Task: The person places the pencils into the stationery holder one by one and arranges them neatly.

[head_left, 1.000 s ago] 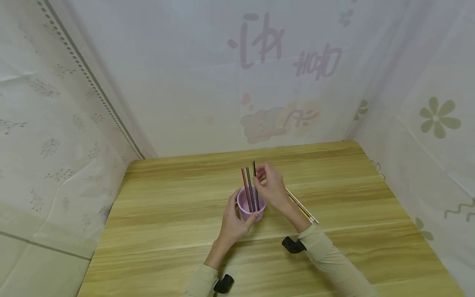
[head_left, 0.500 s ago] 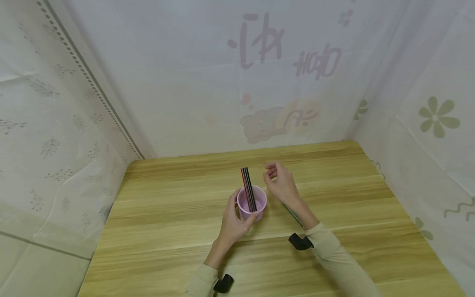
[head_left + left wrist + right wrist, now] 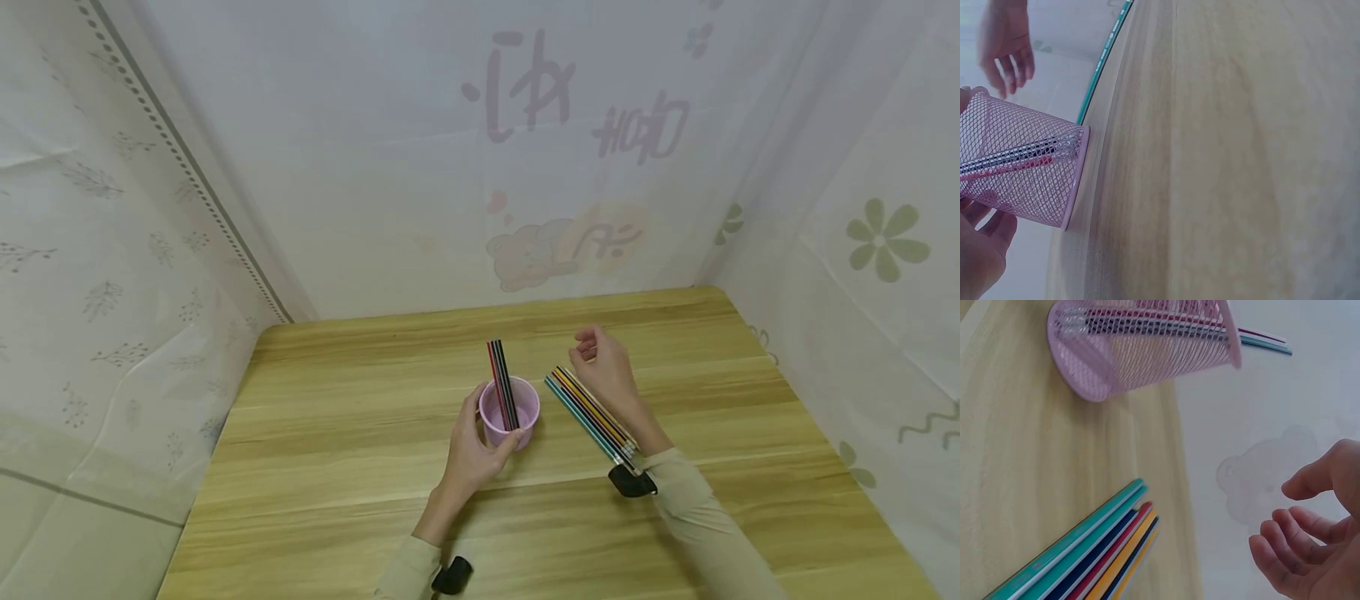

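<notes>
A pink mesh pen cup (image 3: 491, 427) stands on the table, and my left hand (image 3: 472, 450) grips it round its near left side. Several pencils (image 3: 501, 375), red and dark, lean together inside it; their lower ends show through the mesh in the left wrist view. To the right of the cup lies a row of pencils (image 3: 588, 417) in teal, dark, red and yellow. My right hand (image 3: 609, 371) hovers over the far right end of that row, its fingers (image 3: 1297, 540) loosely bent and holding nothing, with thumb and fingertips apart in the right wrist view.
The wood-grain table (image 3: 337, 467) reaches to a pale patterned curtain (image 3: 390, 208) behind it. More curtain hangs along the left and right sides. Black wrist devices (image 3: 453, 575) sit on both forearms.
My right hand has let go of a dark pencil, which now leans with the others in the cup. It has moved right, uncovering the row of pencils. My left hand stays put.
</notes>
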